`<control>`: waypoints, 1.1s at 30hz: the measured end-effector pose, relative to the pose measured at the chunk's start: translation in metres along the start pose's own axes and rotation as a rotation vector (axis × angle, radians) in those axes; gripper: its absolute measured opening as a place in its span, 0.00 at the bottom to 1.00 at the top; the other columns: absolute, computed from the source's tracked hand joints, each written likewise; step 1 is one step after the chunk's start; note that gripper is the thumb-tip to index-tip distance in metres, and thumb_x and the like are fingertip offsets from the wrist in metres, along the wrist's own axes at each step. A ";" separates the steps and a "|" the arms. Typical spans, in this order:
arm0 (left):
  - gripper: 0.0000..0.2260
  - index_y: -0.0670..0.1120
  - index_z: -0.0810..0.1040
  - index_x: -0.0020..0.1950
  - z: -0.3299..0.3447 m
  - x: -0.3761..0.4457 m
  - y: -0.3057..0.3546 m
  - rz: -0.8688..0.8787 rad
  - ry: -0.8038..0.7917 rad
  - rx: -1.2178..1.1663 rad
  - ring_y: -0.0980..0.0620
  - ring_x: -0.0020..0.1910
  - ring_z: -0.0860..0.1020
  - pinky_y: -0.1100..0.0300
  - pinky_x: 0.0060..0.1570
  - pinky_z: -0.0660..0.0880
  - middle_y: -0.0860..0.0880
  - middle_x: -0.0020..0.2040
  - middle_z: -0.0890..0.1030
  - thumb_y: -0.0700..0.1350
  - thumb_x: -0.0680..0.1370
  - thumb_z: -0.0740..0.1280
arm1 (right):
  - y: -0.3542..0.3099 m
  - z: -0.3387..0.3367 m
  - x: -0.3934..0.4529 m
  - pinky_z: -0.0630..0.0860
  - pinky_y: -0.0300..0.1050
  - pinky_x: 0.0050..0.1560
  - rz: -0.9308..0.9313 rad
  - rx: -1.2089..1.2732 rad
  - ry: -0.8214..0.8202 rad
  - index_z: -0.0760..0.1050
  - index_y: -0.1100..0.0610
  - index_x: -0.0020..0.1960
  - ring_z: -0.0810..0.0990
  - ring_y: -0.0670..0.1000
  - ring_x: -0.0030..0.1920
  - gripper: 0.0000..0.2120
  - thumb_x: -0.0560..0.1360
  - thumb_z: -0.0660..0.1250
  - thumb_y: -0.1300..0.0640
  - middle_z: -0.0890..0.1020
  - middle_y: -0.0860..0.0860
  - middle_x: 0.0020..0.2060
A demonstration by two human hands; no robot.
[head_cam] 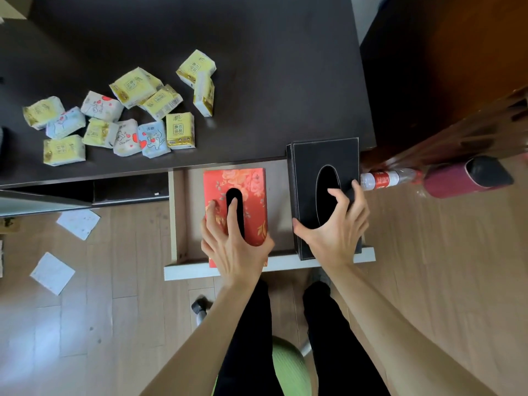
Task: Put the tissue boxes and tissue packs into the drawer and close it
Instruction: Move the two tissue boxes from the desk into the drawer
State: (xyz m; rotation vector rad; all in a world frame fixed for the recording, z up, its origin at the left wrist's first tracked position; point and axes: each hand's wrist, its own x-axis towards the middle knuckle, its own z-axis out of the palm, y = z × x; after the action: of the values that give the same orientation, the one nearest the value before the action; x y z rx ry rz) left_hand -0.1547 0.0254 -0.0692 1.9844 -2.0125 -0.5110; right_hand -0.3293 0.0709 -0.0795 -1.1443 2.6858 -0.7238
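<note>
The drawer (175, 218) stands pulled out below the edge of the dark tabletop (271, 67), and both tissue boxes are at it. The left hand (233, 244) lies spread over the near end of the red floral tissue box (235, 195), fingers fanned across its top and one reaching along the dark oval slot, thumb at the right edge; the box sits lengthwise in the drawer's middle. The right hand (333, 224) is wide open around the near end of the black tissue box (324, 167), thumb on the left side, fingers across the top and right side. This box occupies the drawer's right end, its far end overlapping the tabletop edge, so whether it is fully seated cannot be told.

Both boxes look stiff-sided and probably light. The black one appears to be a stitched cover, likely firm at the corners; the red one is cardboard and would dent if squeezed near the slot. Holding across the width near an end, as both hands do, suits them.

The tissue packs (114, 115), in yellow, blue and heart-printed wrappers, lie clustered on the left of the tabletop, well apart from the drawer. They look soft, light and somewhat slick in plastic film, so several could be gathered at once by pinching their sides. They remain to be moved, and the drawer is yet to be closed.
</note>
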 end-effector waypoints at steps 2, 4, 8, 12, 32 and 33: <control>0.43 0.54 0.64 0.76 0.001 -0.005 -0.002 -0.063 -0.031 0.010 0.38 0.73 0.62 0.38 0.63 0.65 0.44 0.78 0.59 0.62 0.63 0.72 | 0.003 -0.001 -0.008 0.64 0.62 0.70 0.006 -0.002 -0.024 0.70 0.50 0.67 0.63 0.60 0.74 0.43 0.57 0.77 0.34 0.61 0.53 0.77; 0.44 0.54 0.63 0.77 0.005 -0.008 -0.002 -0.082 -0.063 0.012 0.38 0.73 0.62 0.37 0.63 0.65 0.44 0.78 0.59 0.62 0.63 0.72 | 0.006 -0.003 -0.015 0.63 0.60 0.70 0.009 0.003 -0.033 0.70 0.50 0.67 0.63 0.59 0.75 0.43 0.57 0.76 0.34 0.60 0.52 0.77; 0.44 0.56 0.61 0.77 0.016 -0.014 0.005 -0.119 -0.150 0.029 0.38 0.72 0.62 0.37 0.62 0.66 0.45 0.77 0.59 0.63 0.62 0.72 | 0.011 -0.004 -0.021 0.63 0.58 0.69 0.028 -0.008 -0.061 0.70 0.49 0.67 0.63 0.59 0.75 0.43 0.57 0.76 0.33 0.60 0.50 0.77; 0.44 0.57 0.61 0.76 0.026 -0.019 0.013 -0.146 -0.215 0.033 0.39 0.71 0.63 0.38 0.60 0.67 0.45 0.77 0.59 0.64 0.62 0.71 | 0.015 -0.002 -0.023 0.62 0.58 0.69 0.051 -0.024 -0.113 0.69 0.48 0.66 0.62 0.58 0.76 0.44 0.55 0.76 0.32 0.59 0.49 0.78; 0.43 0.57 0.42 0.81 0.043 -0.013 -0.027 -0.274 -0.291 -0.203 0.42 0.72 0.68 0.45 0.59 0.73 0.50 0.80 0.56 0.63 0.76 0.68 | 0.046 0.022 -0.035 0.63 0.65 0.72 0.042 -0.190 -0.330 0.70 0.57 0.73 0.60 0.63 0.77 0.41 0.69 0.73 0.34 0.59 0.59 0.80; 0.42 0.57 0.43 0.81 0.041 -0.008 -0.028 -0.329 -0.310 -0.231 0.43 0.69 0.72 0.46 0.58 0.74 0.50 0.78 0.61 0.60 0.77 0.68 | 0.050 0.017 -0.038 0.63 0.65 0.72 -0.005 -0.215 -0.367 0.72 0.57 0.72 0.59 0.63 0.78 0.38 0.71 0.73 0.35 0.58 0.59 0.80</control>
State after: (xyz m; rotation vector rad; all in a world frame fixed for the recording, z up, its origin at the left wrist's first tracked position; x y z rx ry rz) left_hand -0.1465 0.0363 -0.1177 2.2023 -1.6850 -1.1327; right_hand -0.3298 0.1209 -0.1210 -1.1938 2.4874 -0.1993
